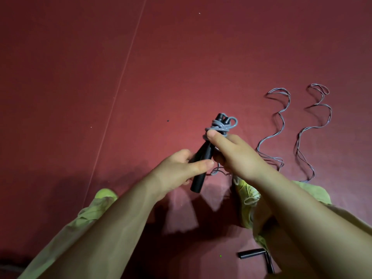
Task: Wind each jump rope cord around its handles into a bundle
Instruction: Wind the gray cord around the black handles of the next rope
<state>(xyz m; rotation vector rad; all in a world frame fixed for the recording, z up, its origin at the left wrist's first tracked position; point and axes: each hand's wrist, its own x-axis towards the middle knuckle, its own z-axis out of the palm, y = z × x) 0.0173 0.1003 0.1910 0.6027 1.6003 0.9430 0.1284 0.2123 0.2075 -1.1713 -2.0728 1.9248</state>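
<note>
Behind right hand (235, 156), cord (220, 126) partly hidden

Counting from here: two hands, left (177, 170) and right (235, 154), two black handles (203, 160) held together, two more handles (255, 256) on the floor, two loose wavy cords (281, 125), two yellow-green shoes (246, 196).

- My head view was dim overall, the red floor (181, 57) brightest near its middle and darkening toward the far corners.
- Light seemed to come from above and behind me: dark shadows of my arms fell on the floor between my legs.
- Wide-angle bending curved the pale floor line (120, 81) at the left.
- My forearms at the near edge looked soft and blurred; I saw no glare.
</note>
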